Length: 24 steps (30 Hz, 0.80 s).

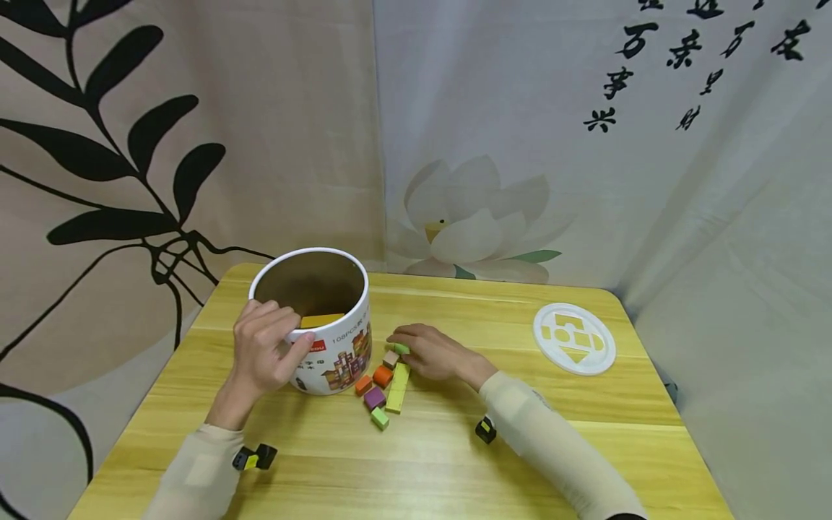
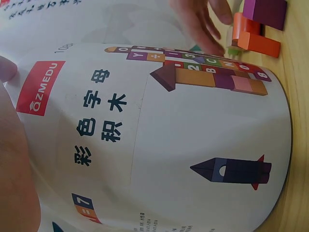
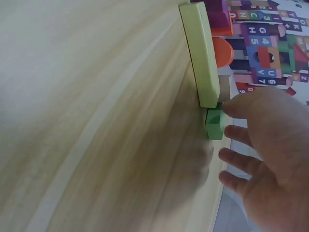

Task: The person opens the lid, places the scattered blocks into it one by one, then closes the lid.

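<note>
My left hand grips the near rim of a white printed bucket, thumb outside and fingers over the edge. A yellow piece shows inside it. Beside the bucket my right hand hovers at the far end of a small group of blocks. In the right wrist view its fingers are spread, with the thumb close to a green block; whether they touch is unclear. The group also holds a long yellow-green block, a tan block, an orange cylinder, an orange block and a purple block.
Another small green block lies at the group's near end. A white disc with cut-out shapes lies flat at the right of the wooden table. Printed curtains hang behind the table's far edge.
</note>
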Tool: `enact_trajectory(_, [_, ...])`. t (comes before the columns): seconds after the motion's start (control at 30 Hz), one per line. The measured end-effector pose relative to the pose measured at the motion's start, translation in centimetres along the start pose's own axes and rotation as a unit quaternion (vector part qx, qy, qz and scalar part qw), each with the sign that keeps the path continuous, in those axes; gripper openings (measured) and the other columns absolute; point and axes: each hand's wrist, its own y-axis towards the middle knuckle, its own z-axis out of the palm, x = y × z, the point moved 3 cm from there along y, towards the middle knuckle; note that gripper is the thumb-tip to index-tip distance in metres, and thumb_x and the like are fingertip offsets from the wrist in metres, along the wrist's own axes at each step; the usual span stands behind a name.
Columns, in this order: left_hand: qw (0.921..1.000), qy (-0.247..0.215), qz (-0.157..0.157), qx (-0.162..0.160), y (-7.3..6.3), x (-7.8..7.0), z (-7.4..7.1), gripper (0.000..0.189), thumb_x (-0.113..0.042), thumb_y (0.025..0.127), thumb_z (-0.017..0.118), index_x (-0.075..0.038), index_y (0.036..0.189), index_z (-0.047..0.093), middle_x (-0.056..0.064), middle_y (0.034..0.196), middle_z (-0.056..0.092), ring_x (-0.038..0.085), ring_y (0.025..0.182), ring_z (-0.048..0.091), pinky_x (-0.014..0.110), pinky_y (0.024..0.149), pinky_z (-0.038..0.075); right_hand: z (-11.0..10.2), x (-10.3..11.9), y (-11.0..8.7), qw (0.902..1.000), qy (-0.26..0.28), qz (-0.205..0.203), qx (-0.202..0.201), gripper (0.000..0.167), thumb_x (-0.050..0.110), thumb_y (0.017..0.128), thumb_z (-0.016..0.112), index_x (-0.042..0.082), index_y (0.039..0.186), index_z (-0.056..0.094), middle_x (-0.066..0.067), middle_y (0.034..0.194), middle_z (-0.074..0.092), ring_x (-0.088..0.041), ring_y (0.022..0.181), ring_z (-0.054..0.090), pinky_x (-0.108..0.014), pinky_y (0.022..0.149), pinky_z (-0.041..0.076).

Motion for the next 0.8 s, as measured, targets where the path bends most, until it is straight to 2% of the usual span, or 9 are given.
enact_trajectory(0.2, [1.0000,-0.002,-0.004,0.005,0.0,0.0,0.0,0.045,-0.040,0.092,0.059,-0.016,0.058,0.041,-0.005,0.053,0.037,0.013,0.058,0.029,0.034,0.070,0.024,0.4,-0.2,0.6,0.9996,-0.026,-0.001,0.006,0.038,0.015,0.110,0.070,0.012,0.148,0.072,-0.011,0.151,0.070,-0.029,0.138,0.068,-0.045,0.123,0.053])
enact_trajectory(0.43, [1.0000,-0.003,-0.005,0.003,0.0,0.0,0.1,0.046,-0.040,0.093,0.059,-0.016,0.058,0.041,-0.005,0.053,0.037,0.012,0.058,0.028,0.033,0.069,0.023,0.2,-0.6,0.2,0.9996,-0.028,0.008,-0.006,0.026,0.017,0.109,0.074,0.013,0.134,0.080,-0.005,0.130,0.075,-0.021,0.118,0.072,-0.038,0.109,0.060])
enact_trajectory(0.6, [1.0000,-0.006,-0.003,0.000,0.0,0.0,0.1,0.045,-0.040,0.092,0.059,-0.016,0.058,0.041,-0.004,0.053,0.037,0.013,0.058,0.028,0.034,0.069,0.024,-1.0,-0.8,-0.7,0.9993,-0.014,0.027,-0.020,0.027,0.012,0.104,0.076,0.011,0.131,0.080,-0.006,0.126,0.074,-0.021,0.116,0.072,-0.039,0.106,0.061])
enact_trajectory(0.8, [1.0000,-0.003,-0.005,0.002,0.0,0.0,0.0,0.043,-0.039,0.090,0.059,-0.016,0.058,0.042,-0.004,0.052,0.037,0.014,0.058,0.030,0.035,0.070,0.025,-3.9,-0.7,-1.7,0.9978,0.004,0.038,-0.054,0.027,0.010,0.101,0.076,0.007,0.129,0.078,-0.007,0.125,0.072,-0.021,0.110,0.068,-0.041,0.100,0.061])
